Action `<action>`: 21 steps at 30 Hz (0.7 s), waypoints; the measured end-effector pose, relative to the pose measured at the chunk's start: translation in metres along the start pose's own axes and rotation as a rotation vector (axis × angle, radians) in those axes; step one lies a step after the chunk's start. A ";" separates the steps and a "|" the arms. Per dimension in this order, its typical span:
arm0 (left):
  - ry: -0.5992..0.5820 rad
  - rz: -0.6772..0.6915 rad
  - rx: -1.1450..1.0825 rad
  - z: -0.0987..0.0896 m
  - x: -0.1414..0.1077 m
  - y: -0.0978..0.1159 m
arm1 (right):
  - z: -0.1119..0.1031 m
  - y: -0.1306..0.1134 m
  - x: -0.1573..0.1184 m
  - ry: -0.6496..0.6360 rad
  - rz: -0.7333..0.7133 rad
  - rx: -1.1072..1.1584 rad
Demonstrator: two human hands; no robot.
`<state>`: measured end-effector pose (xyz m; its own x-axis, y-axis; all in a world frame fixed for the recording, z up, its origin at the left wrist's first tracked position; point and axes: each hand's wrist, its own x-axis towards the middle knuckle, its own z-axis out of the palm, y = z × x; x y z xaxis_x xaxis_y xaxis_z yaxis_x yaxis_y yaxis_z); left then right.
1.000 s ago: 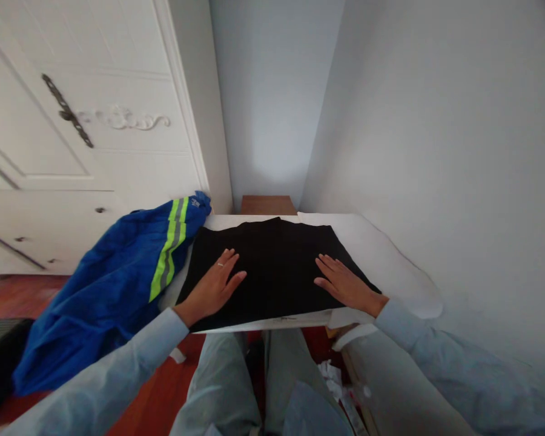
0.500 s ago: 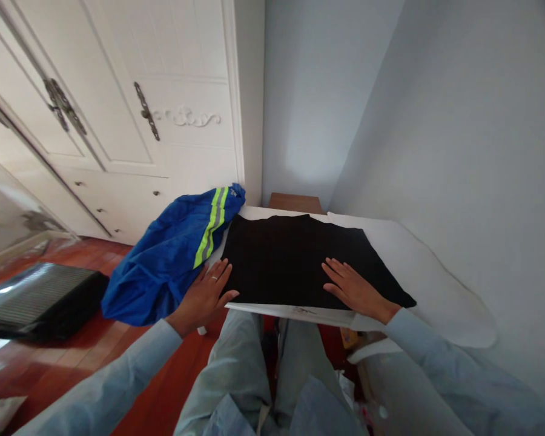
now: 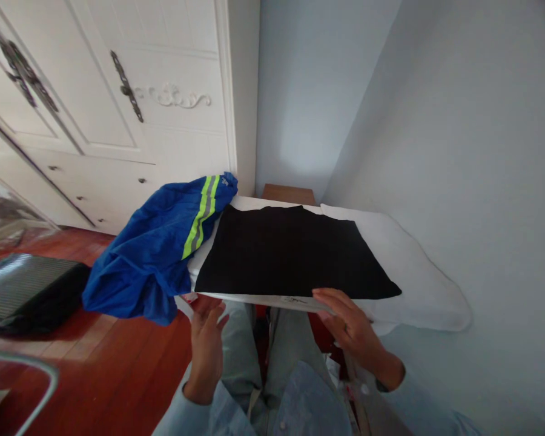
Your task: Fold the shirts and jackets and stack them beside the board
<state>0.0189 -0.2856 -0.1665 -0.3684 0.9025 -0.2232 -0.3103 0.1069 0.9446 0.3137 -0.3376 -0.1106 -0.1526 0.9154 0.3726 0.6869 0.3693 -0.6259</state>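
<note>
A black cloth (image 3: 281, 251) lies spread flat and smooth on a white ironing board (image 3: 413, 284), whose rounded end is at the right. My left hand (image 3: 206, 348) is in front of the board's near edge, below the cloth's left corner, fingers apart and holding nothing. At the near edge, my right hand (image 3: 352, 327) has its fingers stretched out by the cloth's front hem. Whether its fingertips touch the hem, I cannot tell. A blue garment (image 3: 149, 242) with a yellow and grey reflective band drapes over the board's left end.
A white wardrobe (image 3: 177, 133) stands behind on the left, with a grey wall (image 3: 458, 151) along the right. A brown wooden surface (image 3: 288, 194) shows behind the board. A black bag-like case (image 3: 40, 290) lies on the red wooden floor (image 3: 104, 375), near a curved metal tube (image 3: 49, 369).
Both hands have left the top of the black cloth and drawn back toward me, to the board's near edge. The cloth stays flat. My view has shifted slightly.
</note>
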 end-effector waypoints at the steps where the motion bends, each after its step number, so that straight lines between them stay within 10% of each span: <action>1: -0.047 -0.168 -0.085 0.008 -0.003 0.001 | 0.013 -0.008 0.001 -0.010 0.015 0.083; 4: -0.164 -0.505 -0.253 0.034 -0.006 0.014 | 0.052 -0.019 0.011 -0.079 0.207 0.370; 10: -0.351 -0.641 -0.225 0.069 0.003 0.038 | 0.090 -0.015 0.030 -0.045 0.733 1.054; 15: -0.328 -0.583 -0.196 0.083 0.007 0.051 | 0.071 -0.013 0.032 0.022 0.753 1.393; 21: -0.302 -0.533 -0.212 0.087 0.008 0.072 | 0.004 0.021 0.036 0.386 0.850 1.617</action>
<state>0.0698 -0.2347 -0.0792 0.1366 0.8296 -0.5415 -0.5604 0.5154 0.6483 0.3198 -0.2963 -0.1130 0.1327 0.9161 -0.3783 -0.8065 -0.1221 -0.5785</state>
